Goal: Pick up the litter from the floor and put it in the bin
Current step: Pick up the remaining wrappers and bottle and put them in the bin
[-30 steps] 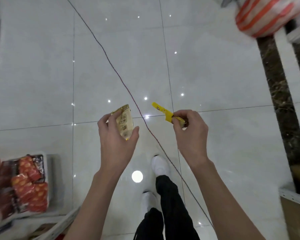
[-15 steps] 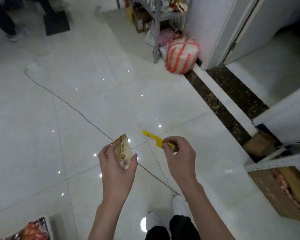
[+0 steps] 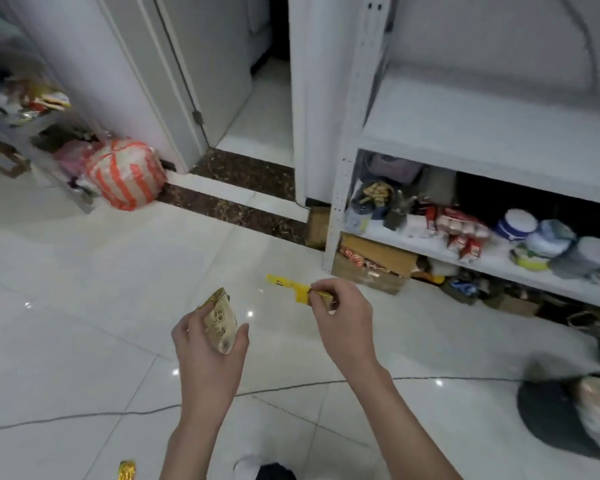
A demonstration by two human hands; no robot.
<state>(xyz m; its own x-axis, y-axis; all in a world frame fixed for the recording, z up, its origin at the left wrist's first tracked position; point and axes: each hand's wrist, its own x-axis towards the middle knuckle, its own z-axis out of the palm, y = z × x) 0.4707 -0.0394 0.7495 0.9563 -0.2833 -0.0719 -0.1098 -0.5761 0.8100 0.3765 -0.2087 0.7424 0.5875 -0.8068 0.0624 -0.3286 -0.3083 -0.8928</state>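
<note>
Two pieces held: left hand [image 3: 207,356] grips the beige packet [image 3: 221,323], right hand [image 3: 343,320] pinches the yellow wrapper [image 3: 286,285]. Dark bin [image 3: 541,410], I reckon, sits on the floor [image 3: 84,306] to yr right; drop both w/in its rim. Gold wrapper [image 3: 127,471] lies by yr feet.

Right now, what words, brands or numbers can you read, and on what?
Nothing can be quoted.
Beige packet in left hand: dark characters, too blurred to read.
Yellow wrapper in right hand: one small mark, unreadable.
Red shelf packets: print too blurred.
</note>
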